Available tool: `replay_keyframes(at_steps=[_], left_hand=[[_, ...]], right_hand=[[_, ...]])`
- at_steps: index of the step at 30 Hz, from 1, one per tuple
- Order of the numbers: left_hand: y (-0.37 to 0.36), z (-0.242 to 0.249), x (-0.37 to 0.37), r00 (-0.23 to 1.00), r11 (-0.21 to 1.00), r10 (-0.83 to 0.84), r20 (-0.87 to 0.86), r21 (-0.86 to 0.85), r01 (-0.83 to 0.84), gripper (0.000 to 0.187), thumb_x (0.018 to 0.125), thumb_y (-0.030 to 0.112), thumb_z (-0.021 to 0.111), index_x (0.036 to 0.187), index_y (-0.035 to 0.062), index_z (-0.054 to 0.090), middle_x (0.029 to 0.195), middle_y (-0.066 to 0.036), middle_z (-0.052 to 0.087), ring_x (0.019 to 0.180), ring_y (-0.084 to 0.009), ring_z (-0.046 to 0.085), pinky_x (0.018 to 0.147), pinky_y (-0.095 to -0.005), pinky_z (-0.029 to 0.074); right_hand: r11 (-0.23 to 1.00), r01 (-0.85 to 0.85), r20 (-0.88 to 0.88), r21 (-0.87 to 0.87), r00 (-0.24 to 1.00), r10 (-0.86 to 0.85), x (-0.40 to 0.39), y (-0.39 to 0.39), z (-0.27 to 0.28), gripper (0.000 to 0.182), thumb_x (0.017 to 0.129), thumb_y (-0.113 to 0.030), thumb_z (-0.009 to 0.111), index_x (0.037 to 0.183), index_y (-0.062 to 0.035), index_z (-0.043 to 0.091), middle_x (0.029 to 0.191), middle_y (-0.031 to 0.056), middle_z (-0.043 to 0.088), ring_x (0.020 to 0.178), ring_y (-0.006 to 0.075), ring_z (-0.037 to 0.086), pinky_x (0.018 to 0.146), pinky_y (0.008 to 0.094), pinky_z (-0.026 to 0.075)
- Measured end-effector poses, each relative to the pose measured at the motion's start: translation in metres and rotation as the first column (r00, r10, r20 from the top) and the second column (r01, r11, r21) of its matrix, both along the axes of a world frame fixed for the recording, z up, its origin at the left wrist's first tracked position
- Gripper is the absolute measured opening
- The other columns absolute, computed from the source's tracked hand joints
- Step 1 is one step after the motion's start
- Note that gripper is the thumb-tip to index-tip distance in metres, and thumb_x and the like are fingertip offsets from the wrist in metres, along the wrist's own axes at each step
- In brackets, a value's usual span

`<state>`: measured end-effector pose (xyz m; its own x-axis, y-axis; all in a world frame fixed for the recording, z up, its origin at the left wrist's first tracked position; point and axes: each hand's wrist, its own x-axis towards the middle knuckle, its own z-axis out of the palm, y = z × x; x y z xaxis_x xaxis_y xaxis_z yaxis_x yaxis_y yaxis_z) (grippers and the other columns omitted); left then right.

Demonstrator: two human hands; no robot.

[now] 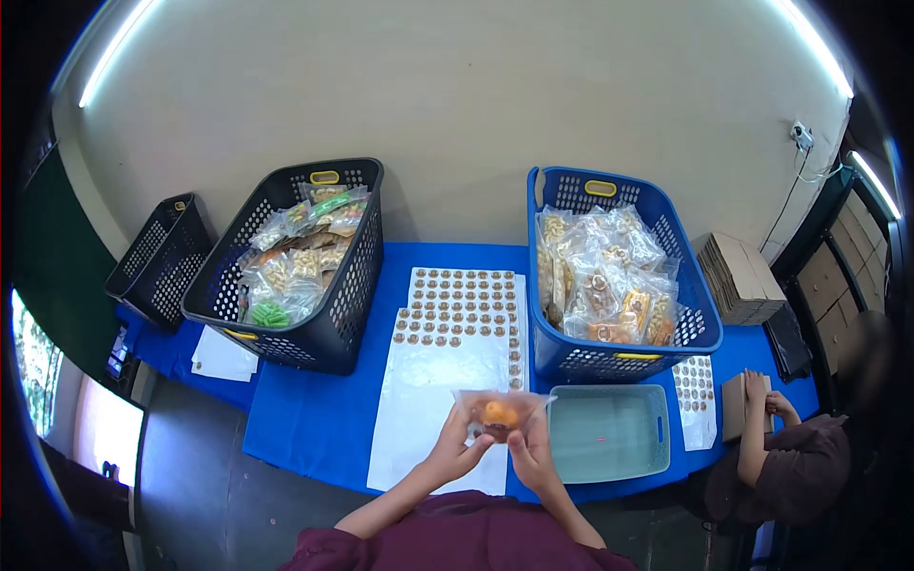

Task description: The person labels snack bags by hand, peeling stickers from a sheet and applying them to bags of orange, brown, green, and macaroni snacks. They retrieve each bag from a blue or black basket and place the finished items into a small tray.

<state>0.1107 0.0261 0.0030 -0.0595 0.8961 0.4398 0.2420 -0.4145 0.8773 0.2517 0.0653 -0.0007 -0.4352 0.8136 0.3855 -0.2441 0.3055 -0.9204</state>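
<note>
Blue cloth (305, 419) lies under a large black basket (357, 290) and a blue basket (700, 295), both heaped with packets (609, 257); a pale green tray (609, 433) sits just beside the right hand (535, 455). That hand and the left hand (455, 452) pinch a clear packet of orange pieces (499, 411) at its two sides, above sheets of round stickers (424, 400). Between the thumbs (483, 443) shows a dark round label (497, 431), any writing too small to read.

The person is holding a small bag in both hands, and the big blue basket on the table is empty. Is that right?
Not quite: the big blue basket isn't empty. The head view shows it heaped with filled bags. The rest is right: left hand and right hand hold a small bag.
</note>
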Motion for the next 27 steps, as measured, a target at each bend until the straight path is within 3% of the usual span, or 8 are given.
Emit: replay_keyframes(at_steps=[2,3,6,9,16,18,21,27], left_hand=[[0.003,0.006,0.005,0.993,0.996,-0.02,0.119,-0.087,0.031,0.04,0.084,0.02,0.053,0.118,0.0018,0.04,0.106,-0.012,0.046,0.102,-0.0241,0.047,0.086,-0.0315,0.038],[0.005,0.01,0.006,0.925,0.983,-0.115,0.362,-0.096,0.16,0.035,0.086,0.016,0.051,0.116,0.0011,0.042,0.108,-0.011,0.044,0.105,-0.0202,0.045,0.085,-0.0297,0.039],[0.006,0.018,-0.001,0.955,0.975,-0.134,0.266,-0.138,0.175,0.028,0.087,0.013,0.048,0.112,-0.0002,0.046,0.107,-0.01,0.046,0.104,-0.016,0.046,0.085,-0.0274,0.04],[0.003,0.025,0.008,0.922,0.95,-0.062,0.383,-0.259,0.172,0.025,0.089,0.016,0.048,0.106,-0.0013,0.05,0.093,-0.006,0.055,0.086,-0.0116,0.054,0.076,-0.0241,0.043],[0.004,0.011,0.009,0.971,0.937,-0.01,0.238,-0.337,0.092,0.021,0.084,0.014,0.056,0.098,-0.0015,0.056,0.077,-0.006,0.06,0.057,-0.0059,0.054,0.053,-0.0187,0.044],[0.002,0.011,0.009,0.963,0.923,0.014,0.269,-0.374,0.091,0.022,0.083,0.016,0.057,0.096,-0.0013,0.058,0.081,-0.006,0.061,0.066,-0.0071,0.055,0.059,-0.0196,0.044],[-0.001,0.014,0.007,0.925,0.9,-0.019,0.38,-0.397,0.181,0.022,0.084,0.017,0.057,0.096,-0.0013,0.06,0.085,-0.005,0.062,0.073,-0.0077,0.055,0.064,-0.0199,0.043],[-0.003,-0.001,-0.008,0.909,0.866,-0.096,0.406,-0.417,0.277,0.026,0.086,0.017,0.055,0.103,-0.0016,0.057,0.091,-0.007,0.061,0.079,-0.0087,0.055,0.069,-0.0213,0.043]], right_hand=[[0.995,-0.056,0.013,-0.079,0.998,0.058,0.0,0.006,0.007,0.041,0.089,-0.018,0.046,0.122,-0.0006,0.03,0.115,0.0113,0.042,0.101,0.0172,0.047,0.081,0.0263,0.042],[0.979,-0.09,-0.109,-0.185,0.992,0.07,-0.002,0.004,0.021,0.032,0.088,-0.014,0.049,0.115,-0.0012,0.038,0.106,0.01,0.048,0.091,0.0135,0.052,0.073,0.0232,0.045],[0.971,-0.025,-0.033,-0.239,0.999,0.018,0.009,0.007,0.016,0.022,0.087,-0.013,0.051,0.104,-0.0003,0.047,0.093,0.0066,0.055,0.079,0.0087,0.054,0.066,0.0202,0.045],[0.957,0.025,-0.08,-0.289,0.996,-0.05,0.006,0.0,0.027,0.02,0.085,-0.014,0.055,0.097,0.0002,0.051,0.078,0.0017,0.055,0.067,0.0051,0.05,0.056,0.0189,0.043],[0.942,0.14,-0.036,-0.304,0.987,-0.159,0.004,-0.007,0.017,0.02,0.085,-0.016,0.055,0.096,0.0008,0.052,0.076,0.0038,0.056,0.055,0.0044,0.049,0.045,0.017,0.041],[0.938,0.172,0.01,-0.301,0.984,-0.177,0.004,-0.009,0.015,0.02,0.085,-0.017,0.054,0.094,0.001,0.053,0.075,0.0041,0.056,0.052,0.0045,0.05,0.044,0.0167,0.041],[0.9,0.138,-0.01,-0.414,0.988,-0.156,0.005,-0.015,0.024,0.019,0.086,-0.017,0.053,0.092,0.0019,0.054,0.086,0.0048,0.059,0.075,0.0075,0.054,0.065,0.0196,0.044],[0.894,0.116,-0.041,-0.433,0.988,-0.148,0.001,-0.02,0.014,0.018,0.087,-0.014,0.052,0.095,0.0011,0.054,0.088,0.0047,0.059,0.076,0.008,0.055,0.068,0.0201,0.044]])
